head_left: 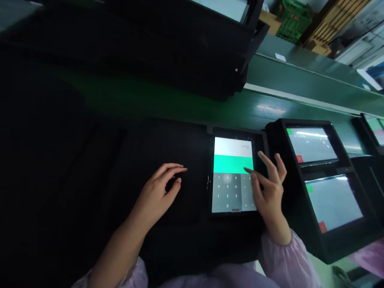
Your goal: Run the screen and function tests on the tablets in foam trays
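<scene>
My right hand (268, 192) hovers at the right edge of a black-cased tablet (233, 174), its fingers spread and its index fingertip at or very near the screen's right side. The screen shows a calculator keypad under a bright green band. My left hand (162, 188) rests or hovers, fingers loosely curled, over a black mat (180, 140) just left of the tablet. Neither hand holds anything. Pale pink sleeves (288, 260) cover both forearms.
Two more black-framed tablets (310, 144) (333, 202) stand to the right. A green conveyor belt (270, 108) runs behind them, with a black rack (135, 48) overhanging it. A green plastic crate (292, 20) and cardboard sit beyond.
</scene>
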Demonstrator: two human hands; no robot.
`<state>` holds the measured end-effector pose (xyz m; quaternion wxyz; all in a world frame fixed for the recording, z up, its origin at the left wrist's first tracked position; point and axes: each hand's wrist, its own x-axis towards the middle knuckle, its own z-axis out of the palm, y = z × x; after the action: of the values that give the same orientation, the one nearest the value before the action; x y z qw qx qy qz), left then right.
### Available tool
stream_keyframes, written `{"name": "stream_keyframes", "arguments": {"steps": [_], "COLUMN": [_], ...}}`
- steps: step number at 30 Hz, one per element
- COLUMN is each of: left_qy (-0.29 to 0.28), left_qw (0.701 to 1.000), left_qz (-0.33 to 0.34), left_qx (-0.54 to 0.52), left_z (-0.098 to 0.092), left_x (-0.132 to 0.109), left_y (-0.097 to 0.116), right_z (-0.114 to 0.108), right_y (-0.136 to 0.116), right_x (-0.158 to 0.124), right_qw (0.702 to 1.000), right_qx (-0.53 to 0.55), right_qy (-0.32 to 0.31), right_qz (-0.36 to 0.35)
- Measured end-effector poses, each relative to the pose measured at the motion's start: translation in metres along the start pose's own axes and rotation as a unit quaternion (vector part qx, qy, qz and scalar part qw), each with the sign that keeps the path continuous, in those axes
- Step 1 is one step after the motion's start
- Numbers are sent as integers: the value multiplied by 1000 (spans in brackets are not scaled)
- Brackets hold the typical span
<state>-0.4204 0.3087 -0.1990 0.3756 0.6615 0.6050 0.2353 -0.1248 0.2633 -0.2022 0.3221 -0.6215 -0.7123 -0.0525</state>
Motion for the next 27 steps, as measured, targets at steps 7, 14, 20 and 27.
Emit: {"name": "stream_keyframes", "arguments": {"steps": [7,14,20,27], "left_qy": [3,-5,-5,-10], "left_qw": [1000,1000,1000,1000], "left_qz": [11,1,5,7], "left_qx": [-7,-3,-2,15], "left_z": [2,0,1,1], "left_x": [0,0,0,0], "left_y": [-2,0,0,0], "right_z": [6,9,11,-12], "right_y": [19,17,16,13], "right_x": [-6,-5,-7,2], "right_qw": [998,1000,999,999], "right_qx": [-30,-7,-6,-11], "right_qy": [16,-14,-11,21], "right_qz": [53,24,34,34]}}
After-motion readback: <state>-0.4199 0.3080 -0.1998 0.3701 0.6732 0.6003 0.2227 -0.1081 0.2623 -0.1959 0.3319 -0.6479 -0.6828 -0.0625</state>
